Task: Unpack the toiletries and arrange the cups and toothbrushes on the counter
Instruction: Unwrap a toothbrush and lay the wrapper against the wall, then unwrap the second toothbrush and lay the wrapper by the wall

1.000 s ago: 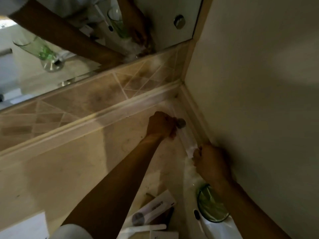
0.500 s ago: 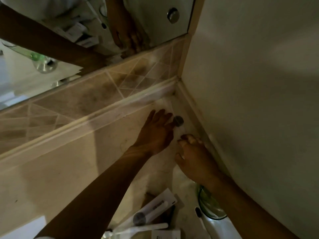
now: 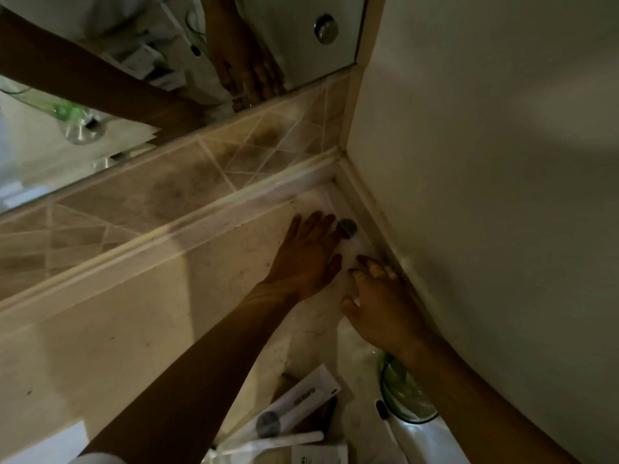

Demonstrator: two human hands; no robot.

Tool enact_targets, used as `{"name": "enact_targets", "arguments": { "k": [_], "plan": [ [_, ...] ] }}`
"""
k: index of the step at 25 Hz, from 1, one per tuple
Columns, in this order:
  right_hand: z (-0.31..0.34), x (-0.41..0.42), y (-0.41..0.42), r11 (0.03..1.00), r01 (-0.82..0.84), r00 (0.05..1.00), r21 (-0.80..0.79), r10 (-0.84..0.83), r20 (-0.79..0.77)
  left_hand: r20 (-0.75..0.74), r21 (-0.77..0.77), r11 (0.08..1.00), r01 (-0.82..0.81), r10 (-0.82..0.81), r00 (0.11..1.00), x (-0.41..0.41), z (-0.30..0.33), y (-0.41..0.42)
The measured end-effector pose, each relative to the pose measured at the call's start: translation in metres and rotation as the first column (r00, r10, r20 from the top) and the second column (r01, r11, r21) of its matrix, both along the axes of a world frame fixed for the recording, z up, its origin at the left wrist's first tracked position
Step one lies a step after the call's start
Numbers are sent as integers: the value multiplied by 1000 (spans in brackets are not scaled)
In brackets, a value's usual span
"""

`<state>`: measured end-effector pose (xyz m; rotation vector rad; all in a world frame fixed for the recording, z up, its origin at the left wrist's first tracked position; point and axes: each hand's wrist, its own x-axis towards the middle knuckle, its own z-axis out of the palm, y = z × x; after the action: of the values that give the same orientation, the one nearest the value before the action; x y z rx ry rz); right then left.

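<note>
Both hands, left (image 3: 306,259) and right (image 3: 378,306), lie flat-fingered, each grip holding nothing, pressing a white packet (image 3: 350,251) in the bench (image 3: 134,329) corner.

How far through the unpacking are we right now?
Partly done, it seems. A green-tinted glass cup already stands by the wall. Both flat hands, left hand and right hand, press a white packet with a round dark cap into the counter corner. Left: white boxed toiletry packets lie unopened nearer the camera.
</note>
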<state>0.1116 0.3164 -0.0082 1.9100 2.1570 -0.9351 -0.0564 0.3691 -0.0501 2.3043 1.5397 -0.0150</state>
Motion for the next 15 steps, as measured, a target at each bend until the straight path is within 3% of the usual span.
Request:
{"name": "enact_targets", "arguments": {
  "k": [5, 8, 12, 15],
  "plan": [
    [11, -1, -7, 999, -13, 999, 46, 15, -37, 99, -42, 991, -123, 127, 987, -4, 12, -20],
    [22, -2, -24, 995, -52, 987, 87, 65, -146, 148, -25, 969, -245, 246, 958, -10, 24, -54],
    [37, -8, -52, 997, -53, 946, 55, 68, -316, 285, -126, 869, -478, 494, 822, -19, 40, -115],
    [47, -14, -81, 991, -93, 927, 93, 120, -355, 334, -170, 774, -610, 627, 703, -18, 53, -177]
  ]
}}
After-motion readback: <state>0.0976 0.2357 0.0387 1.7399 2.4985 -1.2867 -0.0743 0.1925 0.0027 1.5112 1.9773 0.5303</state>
